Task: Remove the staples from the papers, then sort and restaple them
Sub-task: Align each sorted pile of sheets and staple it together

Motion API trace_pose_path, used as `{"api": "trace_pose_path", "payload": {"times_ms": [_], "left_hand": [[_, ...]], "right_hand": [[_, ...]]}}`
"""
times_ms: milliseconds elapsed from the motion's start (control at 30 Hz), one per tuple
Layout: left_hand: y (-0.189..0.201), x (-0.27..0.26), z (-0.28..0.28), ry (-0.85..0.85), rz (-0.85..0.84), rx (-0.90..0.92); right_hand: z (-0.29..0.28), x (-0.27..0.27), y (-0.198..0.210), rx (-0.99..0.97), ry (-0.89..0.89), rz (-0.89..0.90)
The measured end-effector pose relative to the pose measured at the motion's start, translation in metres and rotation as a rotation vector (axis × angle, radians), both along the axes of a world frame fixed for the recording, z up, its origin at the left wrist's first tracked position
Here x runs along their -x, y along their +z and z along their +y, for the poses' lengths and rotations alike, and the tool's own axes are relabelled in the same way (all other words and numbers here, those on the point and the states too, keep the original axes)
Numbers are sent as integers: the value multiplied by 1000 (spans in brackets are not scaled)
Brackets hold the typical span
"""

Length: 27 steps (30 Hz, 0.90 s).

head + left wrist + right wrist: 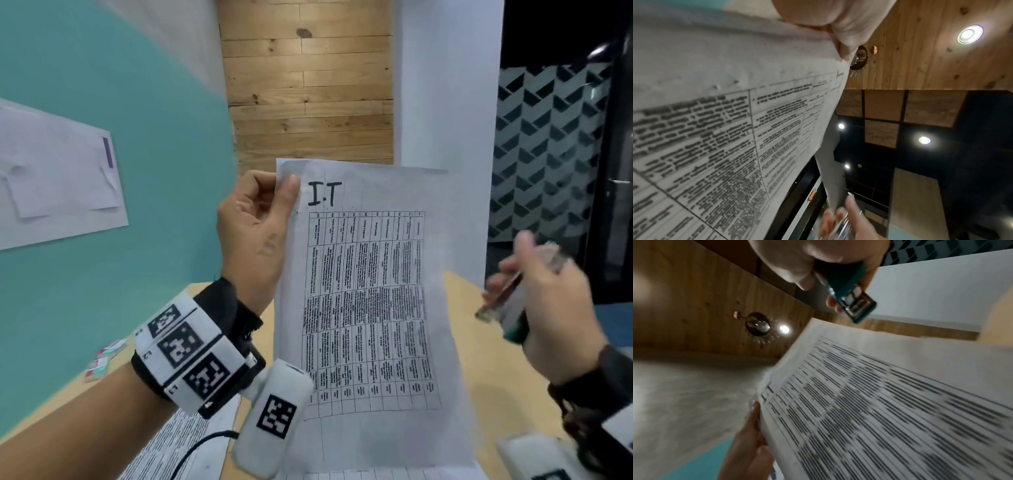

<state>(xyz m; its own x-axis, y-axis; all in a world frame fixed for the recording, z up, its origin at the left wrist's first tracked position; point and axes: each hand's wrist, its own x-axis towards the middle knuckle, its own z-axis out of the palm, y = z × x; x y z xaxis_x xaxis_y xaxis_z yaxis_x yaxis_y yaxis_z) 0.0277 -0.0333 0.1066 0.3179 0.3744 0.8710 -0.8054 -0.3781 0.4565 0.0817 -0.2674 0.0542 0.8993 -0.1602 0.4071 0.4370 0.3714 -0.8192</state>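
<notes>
In the middle of the head view the left hand [255,233] pinches the upper left corner of a printed sheet [370,308] marked "I.T", thumb in front and fingers curled behind, holding it upright above the wooden table [459,294]. At the right edge the right hand [544,308], blurred, is wrapped around a teal stapler [851,295], apart from the sheet. More printed papers [178,445] lie at the bottom of the frame, and small staple boxes [104,359] sit at lower left.
</notes>
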Motion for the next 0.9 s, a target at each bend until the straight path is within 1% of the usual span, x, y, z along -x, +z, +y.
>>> {"api": "trace_pose_path", "payload": {"times_ms": [67,200,267,333,433,533,667,800,900], "left_hand": [[-1,3,-4,23,-26,-20],[-2,8,-12,86,-79,-82],[-2,11,-14,130,-107,-112],[-2,13,-14,191,-140,-143],[-2,17,-15,296,-205,-211],[-2,21,-15,350,-276,-274],[-2,23,-14,332,-316,-285],[-2,24,-16,333,-304,-264],[-4,24,-18,337,-299,-261]], "right_hand": [[3,7,30,-66,19,-145],[38,37,92,-20,23,-442],[61,49,116,-16,11,-542],[83,55,130,-7,16,-590],[106,58,137,57,-14,-624],[119,56,136,137,-77,-636],[126,55,135,185,-135,-651],[133,57,132,238,-175,-672],[139,57,133,279,-118,-720]]}}
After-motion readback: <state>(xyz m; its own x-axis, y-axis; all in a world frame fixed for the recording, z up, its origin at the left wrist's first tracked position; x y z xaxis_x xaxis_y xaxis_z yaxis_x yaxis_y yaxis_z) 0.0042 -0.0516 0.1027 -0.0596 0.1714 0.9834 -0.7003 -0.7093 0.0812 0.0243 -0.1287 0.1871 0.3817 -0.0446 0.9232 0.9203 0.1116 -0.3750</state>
